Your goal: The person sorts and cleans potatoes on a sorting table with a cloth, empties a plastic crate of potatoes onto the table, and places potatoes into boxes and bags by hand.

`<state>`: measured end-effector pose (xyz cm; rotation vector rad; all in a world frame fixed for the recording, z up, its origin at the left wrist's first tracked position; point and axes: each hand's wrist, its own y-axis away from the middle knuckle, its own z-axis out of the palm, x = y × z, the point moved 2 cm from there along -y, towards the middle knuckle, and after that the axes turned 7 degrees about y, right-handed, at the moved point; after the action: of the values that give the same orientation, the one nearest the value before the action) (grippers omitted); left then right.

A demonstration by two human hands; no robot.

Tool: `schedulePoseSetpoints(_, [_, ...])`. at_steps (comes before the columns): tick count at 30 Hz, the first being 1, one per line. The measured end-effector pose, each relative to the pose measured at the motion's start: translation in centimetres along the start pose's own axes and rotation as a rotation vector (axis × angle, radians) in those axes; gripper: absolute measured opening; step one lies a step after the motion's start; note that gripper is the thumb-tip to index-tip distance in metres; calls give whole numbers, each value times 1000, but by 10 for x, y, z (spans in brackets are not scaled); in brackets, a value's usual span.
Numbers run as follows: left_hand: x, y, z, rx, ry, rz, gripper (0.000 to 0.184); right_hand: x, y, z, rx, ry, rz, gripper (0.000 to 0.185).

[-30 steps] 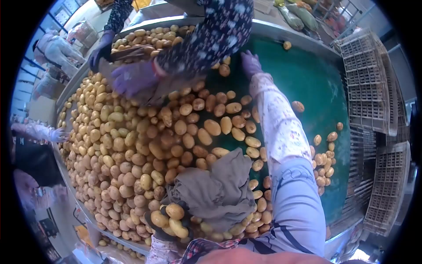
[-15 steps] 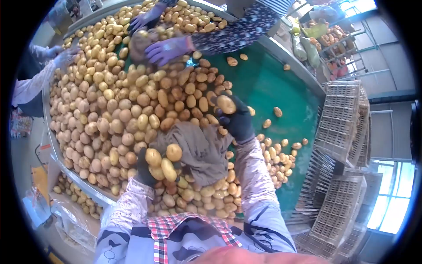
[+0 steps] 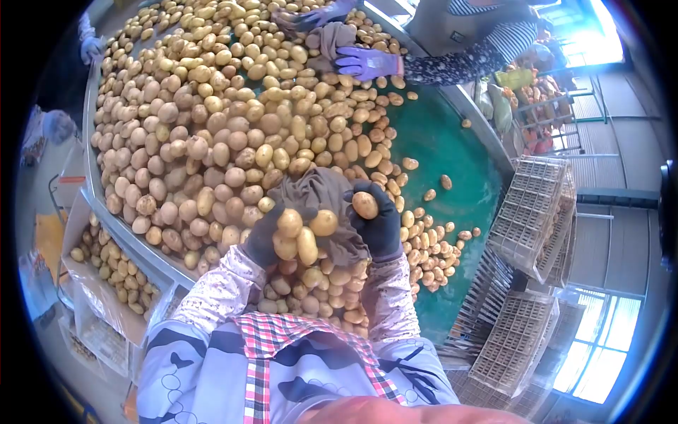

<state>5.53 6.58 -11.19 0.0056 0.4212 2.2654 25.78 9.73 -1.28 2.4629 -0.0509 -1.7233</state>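
Note:
My left hand [image 3: 261, 240], in a dark glove, is closed around several yellow potatoes [image 3: 307, 246] above the near part of the pile. A single potato [image 3: 365, 205] sits in my dark-gloved right hand [image 3: 381, 230], its fingers curled about it. Between and just beyond both hands, a crumpled brown cloth [image 3: 318, 191] lies on the heap of potatoes [image 3: 176, 152]. The two hands are close together, level with each other, and parts of the left fingers are hidden behind the potatoes.
A green table surface [image 3: 438, 155] with a metal rim carries the heap. Across it, a co-worker's purple-gloved hand [image 3: 367, 63] touches a brownish cloth [image 3: 332, 39]. Plastic crates [image 3: 526, 212] are stacked at right. A box of potatoes [image 3: 116, 272] stands at left.
My right hand has drawn nearer to my left, still with its potato. The left keeps its potatoes. My view has shifted, and the co-worker's purple gloves and cloth appear farther right.

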Motion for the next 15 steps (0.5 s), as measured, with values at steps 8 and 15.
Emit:
schedulePoseSetpoints(8, [-10, 35, 16, 84, -542, 363, 51, 1, 24, 4, -19, -934, 278, 60])
schedulePoseSetpoints(15, [-27, 61, 28, -57, -642, 406, 56, 39, 36, -19, 239, -793, 163, 45])
